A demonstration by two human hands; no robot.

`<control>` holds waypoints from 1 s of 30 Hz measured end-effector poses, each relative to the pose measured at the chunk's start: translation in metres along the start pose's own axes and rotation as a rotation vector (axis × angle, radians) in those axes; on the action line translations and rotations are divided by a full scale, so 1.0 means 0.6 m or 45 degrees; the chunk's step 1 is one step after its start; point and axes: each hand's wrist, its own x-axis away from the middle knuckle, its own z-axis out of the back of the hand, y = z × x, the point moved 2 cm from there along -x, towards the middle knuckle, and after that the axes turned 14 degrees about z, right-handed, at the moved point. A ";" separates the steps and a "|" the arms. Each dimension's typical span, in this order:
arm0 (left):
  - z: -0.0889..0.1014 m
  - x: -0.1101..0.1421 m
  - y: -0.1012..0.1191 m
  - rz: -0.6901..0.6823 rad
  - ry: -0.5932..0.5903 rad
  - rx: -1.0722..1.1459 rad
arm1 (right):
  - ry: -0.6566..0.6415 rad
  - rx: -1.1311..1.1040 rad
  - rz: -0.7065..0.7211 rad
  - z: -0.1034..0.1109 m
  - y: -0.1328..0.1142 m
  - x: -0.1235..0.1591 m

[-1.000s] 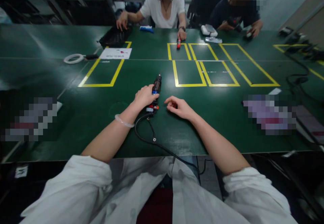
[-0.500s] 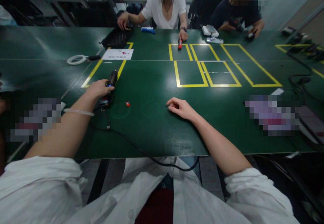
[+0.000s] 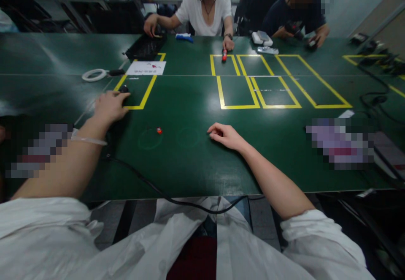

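Tool (image 3: 124, 89) gripped beneath left hand (image 3: 110, 107)

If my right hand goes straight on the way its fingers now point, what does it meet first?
Your right hand would probably meet the small red piece on the green table; the hand's height is unclear, so it might pass over.

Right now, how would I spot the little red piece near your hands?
On the green table, look between the left hand and the right hand. The small red piece lies there, untouched; the longer red object is across the table, at the fingertips of another person.
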 end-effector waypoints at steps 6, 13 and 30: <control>-0.006 0.094 0.132 -0.546 -0.435 0.292 | 0.005 0.000 0.003 0.000 0.003 0.001; -0.040 0.122 0.157 -0.272 -0.310 0.323 | -0.004 -0.005 0.010 -0.001 0.002 0.000; -0.048 0.162 0.429 -0.374 -0.566 1.539 | 0.192 -0.313 -0.067 0.000 0.021 -0.008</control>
